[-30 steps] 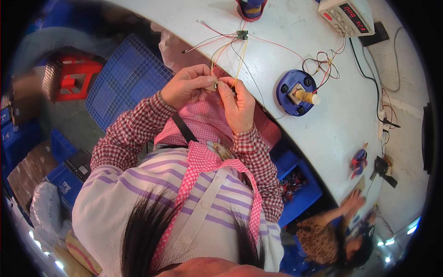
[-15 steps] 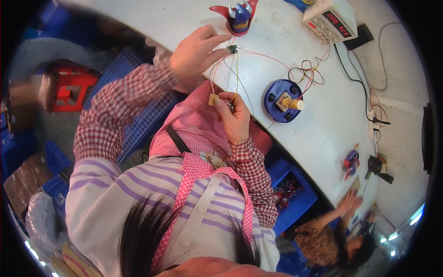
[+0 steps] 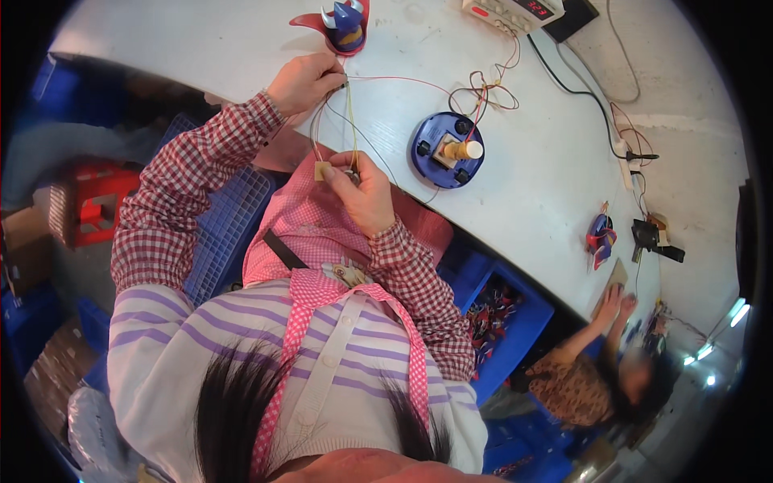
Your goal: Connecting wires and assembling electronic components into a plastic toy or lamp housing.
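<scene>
My left hand is closed at the table's edge, thumb and fingers pinched at the small circuit board, which they now mostly cover. Thin red, yellow and dark wires run from there. Lower, over my lap, my right hand grips a small tan square board between thumb and fingers; wires lead up from it to the left hand. Just beyond the left hand, a horned figure in dark blue with red wings stands on the white table. A red wire stretches rightward from the left hand.
A round blue base with a tan, white-tipped cylinder sits to the right. Past it are tangled leads and a power supply. A winged figure lies farther right, near a co-worker's hands. Below the table, a blue bin holds parts.
The left hand's fingers, spread beside the circuit board before, have closed on it. The right hand still holds the tan board. My view has shifted, so the table's things appear farther left.
</scene>
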`<state>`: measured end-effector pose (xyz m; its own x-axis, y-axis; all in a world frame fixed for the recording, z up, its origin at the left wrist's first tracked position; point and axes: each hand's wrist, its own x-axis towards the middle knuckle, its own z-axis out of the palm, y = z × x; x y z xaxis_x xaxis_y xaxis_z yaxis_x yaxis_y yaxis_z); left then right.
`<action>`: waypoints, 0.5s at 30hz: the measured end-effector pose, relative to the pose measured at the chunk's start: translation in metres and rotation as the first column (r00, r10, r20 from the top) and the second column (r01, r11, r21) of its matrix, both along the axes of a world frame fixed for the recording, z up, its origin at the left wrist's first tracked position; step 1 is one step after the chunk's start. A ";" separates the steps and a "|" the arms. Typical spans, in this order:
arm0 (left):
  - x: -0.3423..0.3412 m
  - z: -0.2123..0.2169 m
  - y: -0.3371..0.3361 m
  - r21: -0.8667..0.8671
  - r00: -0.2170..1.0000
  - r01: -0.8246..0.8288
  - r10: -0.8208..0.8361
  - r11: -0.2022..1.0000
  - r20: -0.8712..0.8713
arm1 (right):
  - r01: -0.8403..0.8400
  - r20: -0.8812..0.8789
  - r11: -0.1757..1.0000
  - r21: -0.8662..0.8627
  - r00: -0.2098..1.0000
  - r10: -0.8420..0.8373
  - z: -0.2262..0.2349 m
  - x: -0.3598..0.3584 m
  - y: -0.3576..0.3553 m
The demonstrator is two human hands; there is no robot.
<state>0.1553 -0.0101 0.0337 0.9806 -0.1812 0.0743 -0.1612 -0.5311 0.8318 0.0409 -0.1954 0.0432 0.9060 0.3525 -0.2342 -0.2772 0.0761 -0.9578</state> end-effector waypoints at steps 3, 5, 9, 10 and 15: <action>0.001 0.001 0.000 0.019 1.000 -0.010 0.010 1.000 0.001 | -0.004 0.001 1.000 0.002 1.000 0.004 0.001 0.000 0.001; 0.001 0.002 0.001 0.065 1.000 0.004 -0.006 0.998 0.019 | -0.006 -0.004 1.000 -0.008 1.000 0.006 0.001 0.000 0.000; 0.001 -0.001 0.001 0.078 0.998 0.020 -0.024 0.997 0.052 | -0.019 -0.006 1.000 -0.018 1.000 0.019 0.000 0.000 0.000; 0.001 -0.001 0.001 0.072 0.997 0.028 -0.033 0.997 0.066 | -0.021 -0.005 1.000 -0.022 1.000 0.021 0.001 0.000 0.000; -0.008 0.011 0.001 0.037 0.976 -0.071 0.062 0.997 0.211 | -0.004 -0.032 1.000 -0.002 0.999 0.004 0.004 0.001 0.000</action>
<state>0.1468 -0.0092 0.0445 0.9541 -0.1236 0.2726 -0.2923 -0.5818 0.7590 0.0423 -0.1951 0.0476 0.8965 0.3557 -0.2642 -0.3084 0.0727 -0.9485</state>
